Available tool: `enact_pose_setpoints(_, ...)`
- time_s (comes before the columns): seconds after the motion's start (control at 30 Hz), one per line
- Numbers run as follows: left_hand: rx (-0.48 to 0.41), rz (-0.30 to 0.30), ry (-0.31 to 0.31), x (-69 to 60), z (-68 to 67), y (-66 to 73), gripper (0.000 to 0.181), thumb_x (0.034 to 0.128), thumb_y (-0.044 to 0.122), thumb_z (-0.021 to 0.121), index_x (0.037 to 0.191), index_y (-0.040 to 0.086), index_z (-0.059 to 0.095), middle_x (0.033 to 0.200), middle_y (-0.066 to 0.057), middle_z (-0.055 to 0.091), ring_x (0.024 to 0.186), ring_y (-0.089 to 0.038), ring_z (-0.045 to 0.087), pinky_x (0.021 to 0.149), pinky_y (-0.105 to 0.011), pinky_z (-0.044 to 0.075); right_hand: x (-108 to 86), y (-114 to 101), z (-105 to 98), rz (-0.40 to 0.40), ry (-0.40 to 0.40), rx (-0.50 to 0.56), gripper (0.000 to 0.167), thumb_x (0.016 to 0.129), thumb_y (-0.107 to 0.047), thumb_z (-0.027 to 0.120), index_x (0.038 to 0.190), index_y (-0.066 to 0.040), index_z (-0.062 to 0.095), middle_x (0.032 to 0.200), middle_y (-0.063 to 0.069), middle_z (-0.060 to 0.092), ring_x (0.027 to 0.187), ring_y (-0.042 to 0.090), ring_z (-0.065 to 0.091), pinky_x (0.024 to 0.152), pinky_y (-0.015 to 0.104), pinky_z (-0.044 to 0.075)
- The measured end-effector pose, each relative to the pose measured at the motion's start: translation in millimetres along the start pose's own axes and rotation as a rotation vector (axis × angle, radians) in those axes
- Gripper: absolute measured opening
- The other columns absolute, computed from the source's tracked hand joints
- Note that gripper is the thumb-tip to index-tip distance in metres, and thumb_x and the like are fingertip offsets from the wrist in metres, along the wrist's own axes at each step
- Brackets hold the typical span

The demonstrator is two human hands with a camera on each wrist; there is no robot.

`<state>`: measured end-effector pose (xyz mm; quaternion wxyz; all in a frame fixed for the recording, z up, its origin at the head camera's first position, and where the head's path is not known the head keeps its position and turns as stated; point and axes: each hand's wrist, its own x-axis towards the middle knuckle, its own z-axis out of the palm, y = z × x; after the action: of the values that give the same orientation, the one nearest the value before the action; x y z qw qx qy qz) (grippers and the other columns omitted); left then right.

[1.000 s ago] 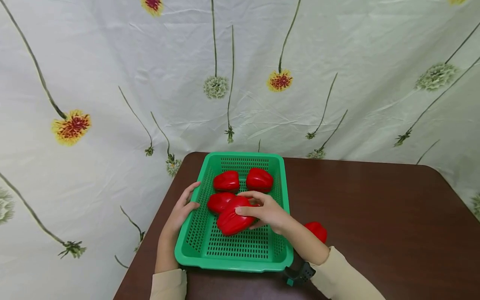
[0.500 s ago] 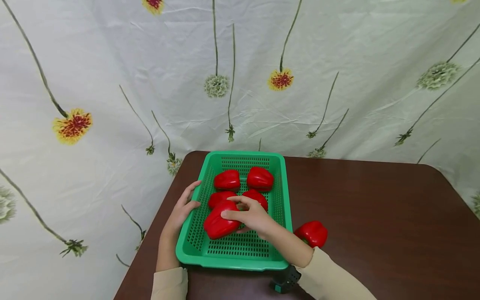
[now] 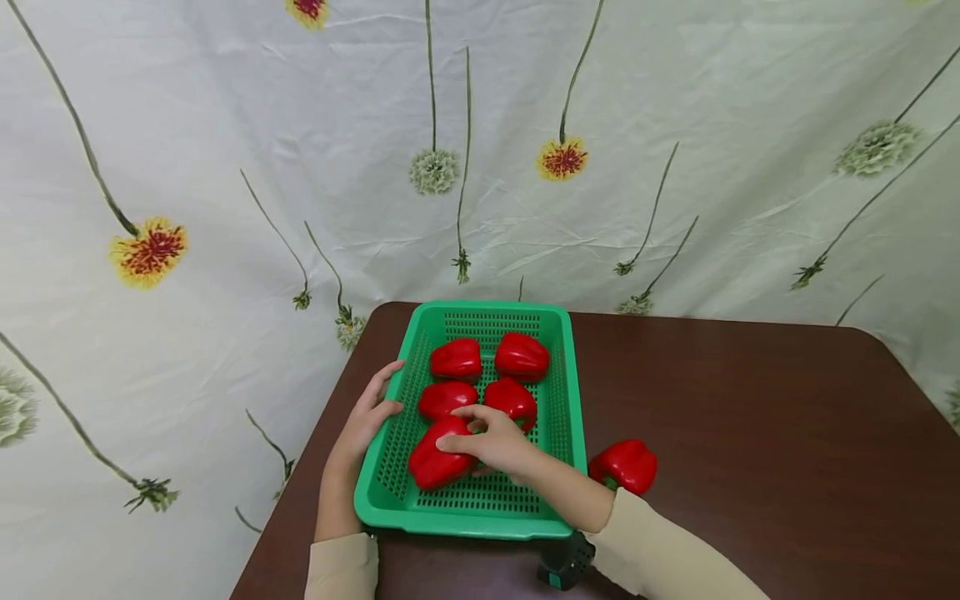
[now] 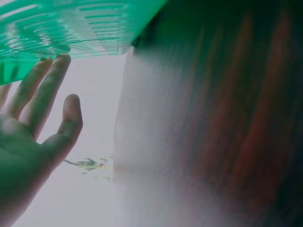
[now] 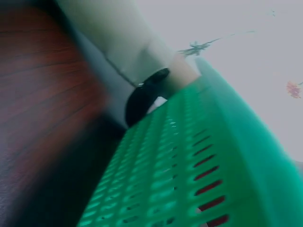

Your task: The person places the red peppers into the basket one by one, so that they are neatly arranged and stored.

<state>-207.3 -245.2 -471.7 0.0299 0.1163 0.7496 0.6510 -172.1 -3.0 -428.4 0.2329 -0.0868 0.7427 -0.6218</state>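
In the head view, my right hand (image 3: pixel 501 446) grips a red bell pepper (image 3: pixel 437 457) low in the front left of the green plastic basket (image 3: pixel 468 527). Its thumb lies over the top of the pepper and the fingers are round the far side, partly hidden. Several other red bell peppers (image 3: pixel 456 359) rest behind it in two rows. My left hand (image 3: pixel 367 421) is at the basket's left side, fingertips and thumb at the rim. From the left wrist, that hand (image 4: pixel 28 127) shows extended fingers touching the slotted wall (image 4: pixel 80 28). The right wrist view does not show the right hand.
Another red bell pepper (image 3: pixel 624 467) lies on the dark brown table (image 3: pixel 750 433), just right of the basket. A black wrist device (image 3: pixel 566 562) sits under the right forearm. Behind the table hangs a white cloth (image 3: pixel 510 217) with printed flowers.
My right hand has moved the pepper left and toward the front of the basket, uncovering the pepper at the middle right. The left hand has kept its place at the rim.
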Motion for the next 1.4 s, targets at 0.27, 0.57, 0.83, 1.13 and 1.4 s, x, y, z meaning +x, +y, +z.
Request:
enact_pose_setpoints(0.27, -0.027, 0.008, -0.004, 0.7, 0.5, 0.7, 0.064, 0.0924, -0.003, 0.042, 0.153, 0.01, 0.028, 0.154, -0.016, 0.031, 0.119, -0.011, 0.047, 0.087, -0.024, 0.043, 1.7, 5.1, 4.9, 0.03, 0.009, -0.064, 0.054, 0.083, -0.025, 0.076, 0.13, -0.005, 0.057, 0.107, 0.011, 0.054, 0.095, 0.028, 0.056, 0.067, 0.044, 0.056)
enact_pose_setpoints(0.57, -0.014, 0.022, -0.001, -1.1, -0.9, -0.9, 0.064, 0.0922, -0.004, 0.042, 0.153, 0.009, 0.028, 0.151, -0.019, 0.034, 0.118, -0.011, 0.048, 0.086, -0.023, 0.043, 1.6, 8.2, 11.5, 0.05, 0.016, -0.132, 0.049, 0.084, -0.023, 0.076, 0.126, -0.005, 0.059, 0.101, 0.011, 0.055, 0.088, 0.025, 0.056, 0.066, 0.043, 0.056)
enact_pose_setpoints(0.83, -0.059, 0.011, -0.015, -1.2, -0.5, -2.3, 0.064, 0.093, -0.003, 0.041, 0.154, 0.01, 0.026, 0.151, -0.02, 0.034, 0.117, -0.014, 0.049, 0.085, -0.025, 0.045, 5.1, 15.2, 14.2, 0.067, 0.02, -0.216, 0.048, 0.082, -0.026, 0.078, 0.122, -0.006, 0.061, 0.096, 0.008, 0.058, 0.087, 0.024, 0.056, 0.067, 0.039, 0.053)
enact_pose_setpoints(1.13, -0.046, 0.024, -0.015, -1.3, -0.8, -1.8, 0.064, 0.0932, -0.003, 0.04, 0.154, 0.009, 0.026, 0.15, -0.02, 0.034, 0.115, -0.011, 0.05, 0.085, -0.024, 0.045, 4.7, 16.2, 16.3, 0.05, 0.02, -0.264, 0.046, 0.082, -0.028, 0.076, 0.12, -0.005, 0.061, 0.095, 0.007, 0.059, 0.086, 0.023, 0.057, 0.069, 0.039, 0.052)
enact_pose_setpoints(1.4, -0.013, 0.028, -0.011, -1.5, -1.2, -2.0, 0.064, 0.0934, -0.003, 0.041, 0.154, 0.01, 0.026, 0.152, -0.018, 0.033, 0.115, -0.01, 0.049, 0.084, -0.024, 0.043, 4.3, 15.3, 16.3, 0.052, 0.014, -0.278, 0.046, 0.082, -0.028, 0.074, 0.119, -0.004, 0.06, 0.097, 0.007, 0.061, 0.086, 0.022, 0.058, 0.07, 0.039, 0.051)
